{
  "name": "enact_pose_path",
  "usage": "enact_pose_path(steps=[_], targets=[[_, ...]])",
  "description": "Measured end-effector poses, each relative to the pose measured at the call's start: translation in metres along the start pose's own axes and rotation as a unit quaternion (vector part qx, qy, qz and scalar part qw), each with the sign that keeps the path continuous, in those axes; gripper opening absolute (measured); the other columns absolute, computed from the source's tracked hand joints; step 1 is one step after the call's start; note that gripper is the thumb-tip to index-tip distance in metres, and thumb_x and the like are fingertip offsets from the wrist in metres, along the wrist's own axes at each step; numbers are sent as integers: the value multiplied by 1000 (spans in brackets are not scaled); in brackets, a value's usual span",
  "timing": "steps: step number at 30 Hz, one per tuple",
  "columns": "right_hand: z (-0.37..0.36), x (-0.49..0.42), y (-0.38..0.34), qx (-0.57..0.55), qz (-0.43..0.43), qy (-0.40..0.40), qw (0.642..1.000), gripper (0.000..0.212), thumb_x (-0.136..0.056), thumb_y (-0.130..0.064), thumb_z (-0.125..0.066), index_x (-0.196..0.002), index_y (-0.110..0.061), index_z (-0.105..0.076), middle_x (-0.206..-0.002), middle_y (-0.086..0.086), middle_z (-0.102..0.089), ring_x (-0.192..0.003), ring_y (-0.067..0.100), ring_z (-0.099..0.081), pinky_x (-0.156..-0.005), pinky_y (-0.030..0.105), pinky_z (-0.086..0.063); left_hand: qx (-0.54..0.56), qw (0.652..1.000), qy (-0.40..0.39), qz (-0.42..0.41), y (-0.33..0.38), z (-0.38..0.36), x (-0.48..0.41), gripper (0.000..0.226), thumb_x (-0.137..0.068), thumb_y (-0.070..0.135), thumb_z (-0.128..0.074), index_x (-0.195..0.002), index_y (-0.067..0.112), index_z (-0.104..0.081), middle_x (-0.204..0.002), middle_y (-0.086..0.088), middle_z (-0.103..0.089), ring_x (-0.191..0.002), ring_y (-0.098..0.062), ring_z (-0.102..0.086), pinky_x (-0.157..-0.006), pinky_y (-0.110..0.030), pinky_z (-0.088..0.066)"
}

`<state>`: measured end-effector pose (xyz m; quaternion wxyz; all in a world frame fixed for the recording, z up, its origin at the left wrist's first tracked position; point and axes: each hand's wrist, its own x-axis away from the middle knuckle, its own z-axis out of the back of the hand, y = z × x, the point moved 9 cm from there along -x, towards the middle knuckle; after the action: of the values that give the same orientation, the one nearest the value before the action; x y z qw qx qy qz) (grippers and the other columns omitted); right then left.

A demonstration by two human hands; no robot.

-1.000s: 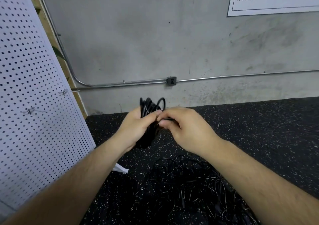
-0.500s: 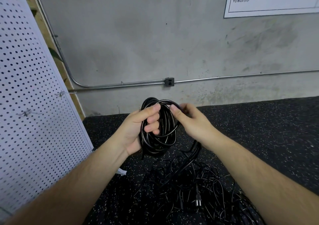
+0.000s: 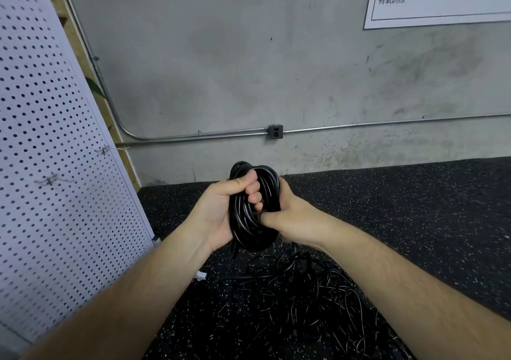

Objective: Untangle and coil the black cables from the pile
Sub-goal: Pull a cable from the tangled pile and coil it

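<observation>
The coiled black cable [image 3: 243, 221] is held upright in mid-air at the centre of the view. The left hand [image 3: 215, 210], at its 9 o'clock, has its fingers curled tightly through the loops. The right hand [image 3: 296, 216], at 3 o'clock, clasps the coil with its thumb in front and its fingers hidden behind. The tangled pile [image 3: 298, 290] lies on the speckled floor [image 3: 414, 207] at 5 o'clock.

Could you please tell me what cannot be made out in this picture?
Right hand, head view: fingers hidden behind the coil; grip only partly visible.
Cable pile, head view: cut off by the bottom edge, partly covered by the right forearm.
Wall sign, head view: cut off by top and right edges.
</observation>
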<state>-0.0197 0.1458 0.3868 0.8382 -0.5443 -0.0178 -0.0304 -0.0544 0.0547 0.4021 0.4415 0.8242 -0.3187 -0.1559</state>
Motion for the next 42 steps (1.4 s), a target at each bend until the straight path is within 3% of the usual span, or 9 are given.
enact_pose_path(steps=[3, 7, 17, 26, 32, 35, 37, 39, 42], targets=[[-9, 8, -6, 74, 8, -37, 997, 70, -96, -18, -58, -151, -28, -15, -89, -6, -58, -60, -10, -57, -54, 6, -40, -45, 997, 8, 65, -2, -1, 5, 19, -87, 30, -64, -86, 12, -55, -65, 4, -45, -50, -11, -45, -56, -27, -50], [-13, 10, -1, 79, 6, -32, 996, 68, -99, -21, -49, -156, -30, -13, -122, -1, -59, -100, 3, -57, -82, 19, -45, -161, 978, 48, 121, -11, 5, 6, 37, -80, 51, -70, -81, 15, -61, -51, 5, -39, -43, -12, -41, -52, -28, -46], [8, 3, 7, -78, -22, 76, 994, 31, -92, -25, -49, -120, -35, -56, -97, -7, -71, -89, 10, -69, -93, 38, -56, -173, 978, -26, 111, -14, -9, 8, 31, -71, 37, -83, -74, 12, -64, -66, -6, -61, -54, -18, -56, -65, -35, -54], [-14, 7, 24, -118, -91, -6, 989, 13, -94, -14, -60, -106, -17, -64, -77, 1, -75, -67, 17, -70, -51, 23, -43, -43, 998, 25, 34, 5, -7, 7, 16, -76, 24, -75, -80, 10, -69, -65, 3, -59, -51, -11, -56, -56, -29, -57], [-29, 0, 13, -237, -68, -14, 969, 32, -93, 1, -61, -121, -15, -59, -106, 17, -74, -84, 34, -75, -56, 36, -61, -25, 997, 74, 17, 22, 5, 3, 15, -81, 24, -67, -83, 13, -58, -55, 10, -43, -44, -6, -43, -52, -23, -46], [-31, -3, 11, -230, -44, -8, 972, 30, -96, -4, -57, -122, -20, -56, -113, 12, -70, -99, 33, -72, -67, 47, -64, -11, 997, 76, 19, 24, 10, 0, 14, -81, 23, -66, -77, 16, -54, -51, 12, -37, -40, -5, -37, -54, -22, -39], [-32, -1, 8, -217, -25, -17, 976, 25, -100, -10, -54, -125, -15, -50, -108, 17, -73, -86, 35, -75, -65, 42, -63, -4, 997, 71, 14, 21, 11, -2, 15, -83, 24, -65, -76, 17, -53, -48, 13, -34, -38, -3, -33, -53, -21, -35], [-29, 3, 5, -212, -7, -18, 977, 28, -102, -28, -58, -126, -16, -48, -107, 15, -75, -73, 35, -75, -65, 36, -62, 14, 998, 55, 4, 24, 10, -3, 16, -86, 25, -63, -76, 17, -53, -47, 12, -33, -36, -2, -31, -49, -19, -38], [-22, 9, 10, -172, 26, -35, 984, 53, -94, -58, -55, -124, -14, -52, -106, 9, -76, -86, 31, -76, -84, 37, -60, 50, 997, 45, -29, 42, 16, -2, 19, -89, 24, -60, -73, 17, -52, -44, 12, -30, -33, -3, -30, -43, -18, -42]])
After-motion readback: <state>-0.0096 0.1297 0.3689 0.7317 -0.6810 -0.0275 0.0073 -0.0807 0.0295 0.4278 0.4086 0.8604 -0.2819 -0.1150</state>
